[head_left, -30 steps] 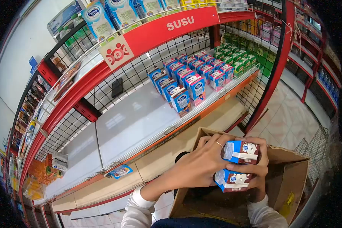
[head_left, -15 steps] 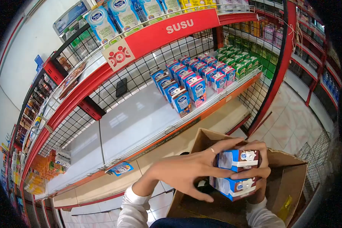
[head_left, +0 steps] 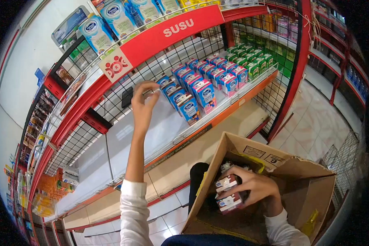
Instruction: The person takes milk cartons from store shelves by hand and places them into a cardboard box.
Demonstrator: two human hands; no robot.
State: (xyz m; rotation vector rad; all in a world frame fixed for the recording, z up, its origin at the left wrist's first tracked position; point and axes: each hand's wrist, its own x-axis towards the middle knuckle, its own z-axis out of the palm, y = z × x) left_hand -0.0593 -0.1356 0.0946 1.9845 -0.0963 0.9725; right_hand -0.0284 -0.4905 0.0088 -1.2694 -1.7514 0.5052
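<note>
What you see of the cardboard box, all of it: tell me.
The cardboard box is brown and open-topped, with dark print inside its far flap and yellow tape on its panels. It sits in front of the shelf, its opening facing up. Cartons are inside, two in the person's right grip; whether that grip touches the box is unclear.

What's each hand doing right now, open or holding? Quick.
Left hand: fingers curled but open, nothing visible in its grip.
Right hand: closed around two small, boxy, brown-and-white cartons inside the brown cardboard box.
</note>
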